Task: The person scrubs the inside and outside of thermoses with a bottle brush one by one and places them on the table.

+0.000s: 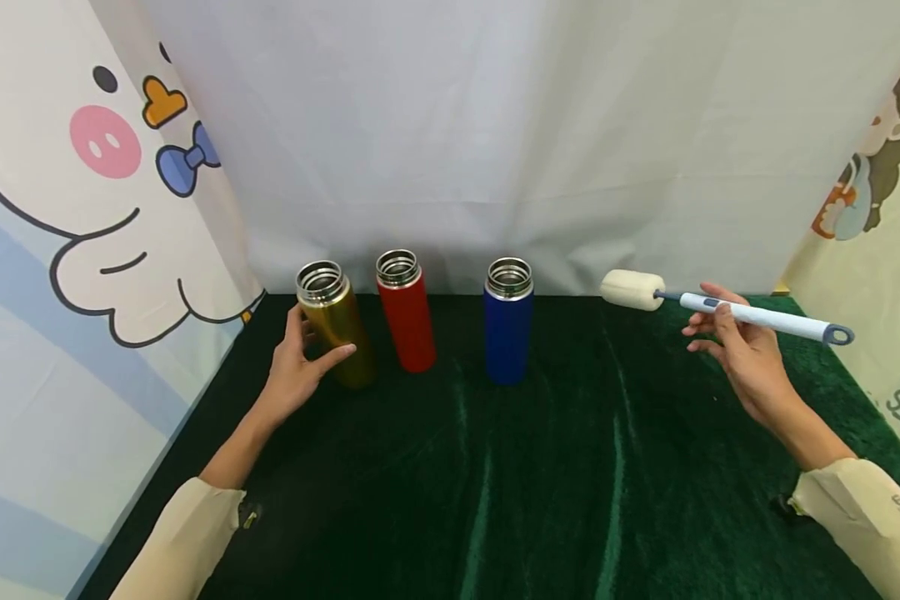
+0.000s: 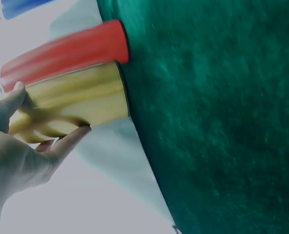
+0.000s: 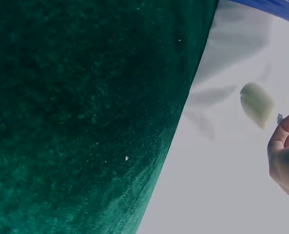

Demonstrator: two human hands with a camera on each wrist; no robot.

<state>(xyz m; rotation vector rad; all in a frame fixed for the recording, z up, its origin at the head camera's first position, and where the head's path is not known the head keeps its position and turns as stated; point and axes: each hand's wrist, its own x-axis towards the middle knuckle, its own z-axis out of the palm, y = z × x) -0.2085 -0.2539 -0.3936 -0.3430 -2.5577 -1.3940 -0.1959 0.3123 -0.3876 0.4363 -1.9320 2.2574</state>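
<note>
Two holds are noted: the left hand point(image 1: 300, 367), partly closed, grips the gold bottle point(image 1: 354, 346) round its side, beside the red bottle point(image 1: 408, 329) on the desk point(image 1: 420, 492), and the right hand point(image 1: 750, 358) pinches the brush point(image 1: 768, 317) by its handle, outer fingers loose, its tip in the air beyond the blue bottle point(image 1: 507, 337). Good practice, in judgement, requires the gold bottle upright and firmly based, its open mouth unobstructed. The pinch appears light; a fuller wrap should resist twisting, and any leftward carry should clear the rims.
</note>
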